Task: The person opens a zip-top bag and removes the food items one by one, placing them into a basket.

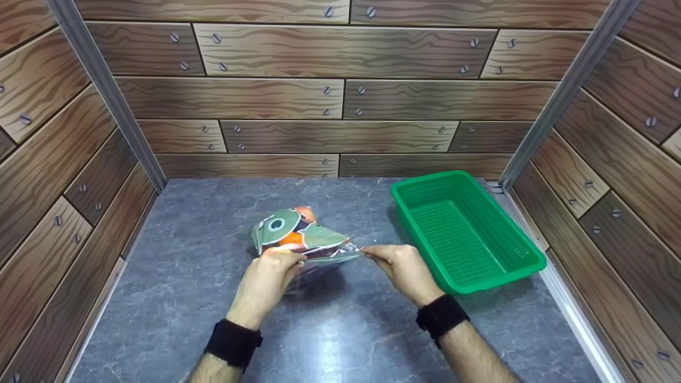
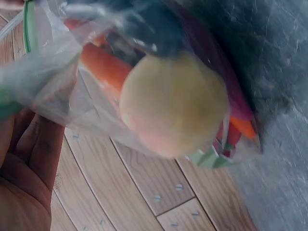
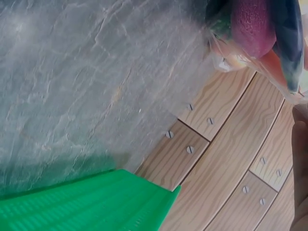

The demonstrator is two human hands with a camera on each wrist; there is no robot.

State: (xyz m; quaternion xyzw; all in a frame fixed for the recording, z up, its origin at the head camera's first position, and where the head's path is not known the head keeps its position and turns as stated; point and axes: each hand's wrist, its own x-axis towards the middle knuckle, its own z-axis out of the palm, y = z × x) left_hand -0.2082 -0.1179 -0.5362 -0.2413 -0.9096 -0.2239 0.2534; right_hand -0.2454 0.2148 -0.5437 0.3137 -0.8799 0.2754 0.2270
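Note:
A clear zip bag [image 1: 324,236] with green printed panels holds several fruit- and vegetable-like pieces over the grey table. My left hand [image 1: 271,276] pinches the left part of its top edge. At the right corner of that edge, my right hand [image 1: 401,268] pinches the plastic between thumb and fingers. Through the plastic in the left wrist view show a large pale yellow round piece [image 2: 173,106] and an orange piece [image 2: 103,67]. The right wrist view shows a pink-purple bumpy piece [image 3: 252,29] beside a dark long one [image 3: 288,43].
An upright green plastic basket [image 1: 452,234] with perforated sides stands on the table to the right, close beside my right hand. Wood-patterned walls [image 1: 287,98] enclose the grey tabletop [image 1: 181,298] at the back and both sides.

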